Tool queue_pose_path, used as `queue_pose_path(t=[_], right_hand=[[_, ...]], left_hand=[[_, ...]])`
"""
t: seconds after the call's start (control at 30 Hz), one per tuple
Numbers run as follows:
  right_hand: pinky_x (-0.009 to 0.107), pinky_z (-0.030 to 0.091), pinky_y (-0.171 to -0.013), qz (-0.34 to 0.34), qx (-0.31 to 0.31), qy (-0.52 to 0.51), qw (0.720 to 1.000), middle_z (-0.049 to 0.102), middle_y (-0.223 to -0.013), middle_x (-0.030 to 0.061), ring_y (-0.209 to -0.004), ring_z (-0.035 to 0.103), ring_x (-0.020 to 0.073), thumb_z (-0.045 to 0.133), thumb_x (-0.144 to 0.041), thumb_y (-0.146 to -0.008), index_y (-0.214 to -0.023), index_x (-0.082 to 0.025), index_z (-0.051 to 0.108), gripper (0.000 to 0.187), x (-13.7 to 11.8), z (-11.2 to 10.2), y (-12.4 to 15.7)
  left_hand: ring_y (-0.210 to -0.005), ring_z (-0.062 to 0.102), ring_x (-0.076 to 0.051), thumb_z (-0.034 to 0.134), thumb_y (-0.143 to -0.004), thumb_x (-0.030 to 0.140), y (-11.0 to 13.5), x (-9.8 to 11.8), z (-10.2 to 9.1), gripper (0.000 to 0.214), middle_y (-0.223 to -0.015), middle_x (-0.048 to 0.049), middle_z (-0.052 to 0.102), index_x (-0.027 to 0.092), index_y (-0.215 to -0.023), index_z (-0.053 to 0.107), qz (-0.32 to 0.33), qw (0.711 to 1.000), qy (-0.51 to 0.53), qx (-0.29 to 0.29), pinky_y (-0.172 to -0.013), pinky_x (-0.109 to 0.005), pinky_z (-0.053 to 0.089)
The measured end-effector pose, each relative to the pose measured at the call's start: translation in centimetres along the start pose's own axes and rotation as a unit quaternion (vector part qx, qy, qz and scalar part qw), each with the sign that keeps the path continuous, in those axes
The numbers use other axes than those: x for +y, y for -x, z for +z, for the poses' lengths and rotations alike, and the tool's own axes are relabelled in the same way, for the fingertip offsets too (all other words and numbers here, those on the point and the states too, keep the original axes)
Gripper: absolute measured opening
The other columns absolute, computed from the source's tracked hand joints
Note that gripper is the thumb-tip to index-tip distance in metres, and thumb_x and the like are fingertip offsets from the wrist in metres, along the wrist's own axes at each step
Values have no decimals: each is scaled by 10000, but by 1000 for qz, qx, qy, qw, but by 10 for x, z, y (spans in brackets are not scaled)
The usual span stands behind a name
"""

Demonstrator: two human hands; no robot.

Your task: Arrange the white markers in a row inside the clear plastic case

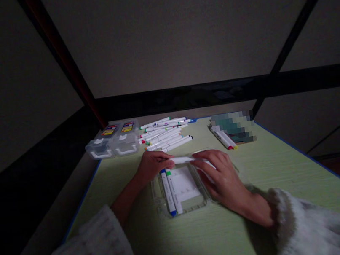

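Note:
A white marker (182, 159) is held level between my hands, above the far side of an open clear plastic case (192, 206). My left hand (153, 164) pinches its left end between thumb and fingers. The fingers of my right hand (220, 173) close on its right end and partly cover it. Inside the case, along the left side, a blue-ended marker (168, 194) and a green-banded marker (174, 191) lie side by side. A white paper insert (185, 183) shows beside them. My right hand hides part of the case.
Several loose white markers (168, 136) with coloured ends are heaped at the back. Two closed clear cases (124, 140) with handles stand back left. Back right, more markers (225, 138) lie beside a blurred green item (234, 128). The pale green table (275, 171) has blue edges.

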State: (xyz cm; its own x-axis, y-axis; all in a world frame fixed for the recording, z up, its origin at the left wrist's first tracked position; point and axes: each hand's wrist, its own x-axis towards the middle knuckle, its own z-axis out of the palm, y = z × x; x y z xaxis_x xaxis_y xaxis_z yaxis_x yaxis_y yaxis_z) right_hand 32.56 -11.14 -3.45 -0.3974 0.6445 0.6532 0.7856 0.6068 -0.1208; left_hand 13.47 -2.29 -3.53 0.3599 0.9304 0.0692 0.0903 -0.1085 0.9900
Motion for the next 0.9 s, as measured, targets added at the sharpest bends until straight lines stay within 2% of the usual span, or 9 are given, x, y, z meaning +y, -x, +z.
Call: queue_pose_path(t=[0.07,0.27,0.57,0.9], right_hand=[[470,343,-843,14,5,19,1000,514,-1094,130,-1021,426,271,428,-61,-781,-1065,-143,506,306,3,1,0],[371,442,-731,7,-24,-26,999,538,-1024,127,-921,483,231,386,-45,-801,-1063,-128,504,299,10,2,2],[371,460,-719,4,-36,-46,998,557,-989,112,-900,507,223,358,-31,-813,-1059,-143,510,310,10,2,4],[335,472,-711,24,-78,-56,995,561,-972,107,-856,539,206,369,-87,-842,-1082,-139,495,276,4,2,4]], left_hand=[[-487,586,-113,689,-487,144,1,3,1,122,-529,-2,652,142,-608,684,-2,1000,1,-12,-486,-204,475],[-448,573,-101,696,-463,152,2,7,1,122,-500,3,648,141,-584,683,-20,1000,10,-15,-439,-179,448],[-435,587,-115,715,-456,169,3,8,-1,139,-477,2,648,148,-590,682,-55,998,20,-40,-441,-192,467],[-416,550,-84,705,-518,187,1,2,-4,152,-443,18,607,122,-652,673,-31,999,25,-1,-449,-184,467]])
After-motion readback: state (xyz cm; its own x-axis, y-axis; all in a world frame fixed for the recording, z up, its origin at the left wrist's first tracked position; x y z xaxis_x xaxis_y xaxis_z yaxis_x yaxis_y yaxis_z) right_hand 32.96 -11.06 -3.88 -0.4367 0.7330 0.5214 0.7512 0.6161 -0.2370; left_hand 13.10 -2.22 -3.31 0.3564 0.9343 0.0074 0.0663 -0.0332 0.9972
